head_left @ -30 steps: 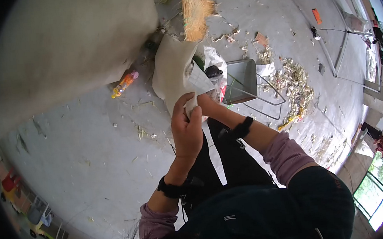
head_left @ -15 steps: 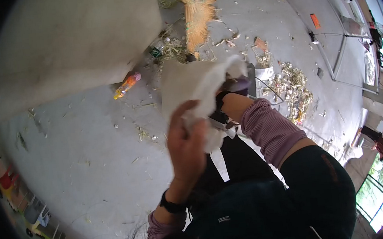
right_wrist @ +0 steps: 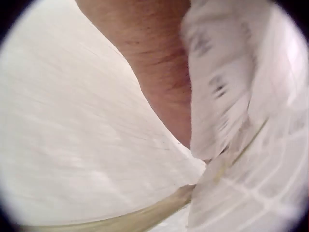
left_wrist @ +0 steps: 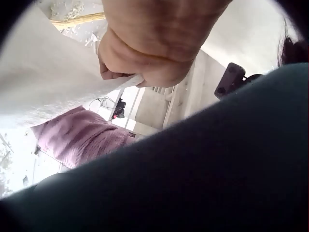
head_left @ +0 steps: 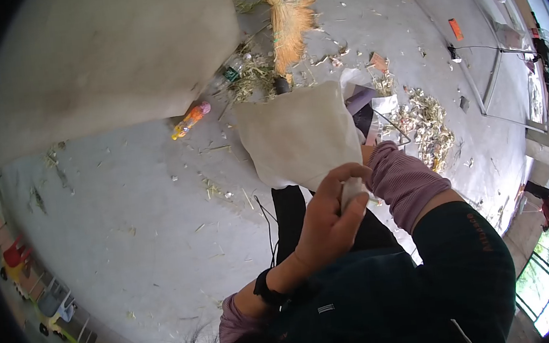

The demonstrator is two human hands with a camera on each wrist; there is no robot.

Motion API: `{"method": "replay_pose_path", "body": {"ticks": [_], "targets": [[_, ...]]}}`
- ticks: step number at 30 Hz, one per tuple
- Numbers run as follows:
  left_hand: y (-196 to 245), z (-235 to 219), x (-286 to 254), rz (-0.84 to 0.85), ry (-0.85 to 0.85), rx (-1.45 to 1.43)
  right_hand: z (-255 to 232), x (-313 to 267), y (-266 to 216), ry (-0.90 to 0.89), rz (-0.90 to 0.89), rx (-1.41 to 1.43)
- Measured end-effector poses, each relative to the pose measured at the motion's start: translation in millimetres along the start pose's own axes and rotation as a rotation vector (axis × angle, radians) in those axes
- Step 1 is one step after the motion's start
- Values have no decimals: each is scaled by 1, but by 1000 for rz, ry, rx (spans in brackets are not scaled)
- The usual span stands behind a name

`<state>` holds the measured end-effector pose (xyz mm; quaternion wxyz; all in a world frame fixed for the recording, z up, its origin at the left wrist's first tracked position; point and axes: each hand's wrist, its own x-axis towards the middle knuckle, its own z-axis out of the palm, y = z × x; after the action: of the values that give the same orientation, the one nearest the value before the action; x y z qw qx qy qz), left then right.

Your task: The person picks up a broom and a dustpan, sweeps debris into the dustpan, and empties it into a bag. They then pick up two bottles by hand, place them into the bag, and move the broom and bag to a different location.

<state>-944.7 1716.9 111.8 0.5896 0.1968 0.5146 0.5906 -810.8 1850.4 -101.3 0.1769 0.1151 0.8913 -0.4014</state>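
A large white sack (head_left: 297, 136) spreads out in front of the person's legs in the head view. My left hand (head_left: 332, 222) pinches its near edge between thumb and fingers, with a bunched bit of the white material showing. The left wrist view also has this hand (left_wrist: 149, 38) gripping the sack's stretched edge (left_wrist: 43, 72). My right arm goes behind the sack. In the right wrist view the right hand (right_wrist: 154, 72) reaches down amid white material, beside a white printed wrapper (right_wrist: 219, 87) and a flat brownish stalk (right_wrist: 154, 210). Its fingers are hidden.
A straw broom (head_left: 292, 27) lies beyond the sack, near dry plant scraps (head_left: 255, 77). An orange bottle (head_left: 190, 120) lies at the left by a big pale block (head_left: 105, 62). Dark and purple items (head_left: 362, 107) and a litter pile (head_left: 429, 127) are to the right.
My left hand has shifted right, carrying the sack's edge. The sack has spread rightward, covering the grey box seen before. My right arm has reached further forward, and its hand has gone out of the head view.
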Motion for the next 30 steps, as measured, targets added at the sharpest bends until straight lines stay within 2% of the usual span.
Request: {"method": "replay_pose_path", "body": {"ticks": [2,4,6,8,10,11,12,14,15,16,17,18,19,20,21,22,23,24,25,27,28,30], "targets": [[12,0,-8,-11,-47,-12,9,39,-17,-46,-6,-22],[20,0,-18,203,-132,137,15,75,-33,-91,-14,-49],[32,-7,-22,193,-189,66,19,91,-40,-141,-3,-74],[34,-18,-20,279,8,262,19,96,-44,-190,34,-100],[27,-28,-6,185,241,-24,3,106,-41,-222,76,-141],[26,-32,3,156,299,-90,-6,105,-39,-236,96,-166],[24,-36,12,123,357,-156,-16,73,-29,-251,114,-189],[4,-50,28,177,384,-136,-29,70,-29,-286,140,-226],[-11,-60,38,178,380,-138,-32,97,-39,-305,149,-238],[-30,-73,48,153,442,1,-33,95,-41,-325,155,-246],[-51,-88,55,126,505,144,-59,75,-55,-307,331,97],[-80,-105,63,125,509,149,-38,67,-21,14,94,-20],[-111,-123,69,91,619,309,-36,60,-7,27,206,-81],[-124,-134,71,60,727,469,-46,49,-6,-7,273,-94],[-118,-138,68,64,730,472,-49,37,-2,56,270,-135],[-110,-137,60,-41,693,381,-52,28,4,54,271,-131],[-108,-137,52,-152,652,291,-52,18,11,179,312,-30],[-107,-138,48,-158,650,294,-52,8,17,307,350,68],[-106,-140,47,-149,696,274,-50,-1,25,307,350,72],[-107,-148,46,-84,762,269,-42,-13,39,522,365,-143],[-104,-148,46,-80,760,272,-46,-15,33,527,365,-142],[-98,-143,48,8,735,298,-55,-16,13,293,373,-319]]}}
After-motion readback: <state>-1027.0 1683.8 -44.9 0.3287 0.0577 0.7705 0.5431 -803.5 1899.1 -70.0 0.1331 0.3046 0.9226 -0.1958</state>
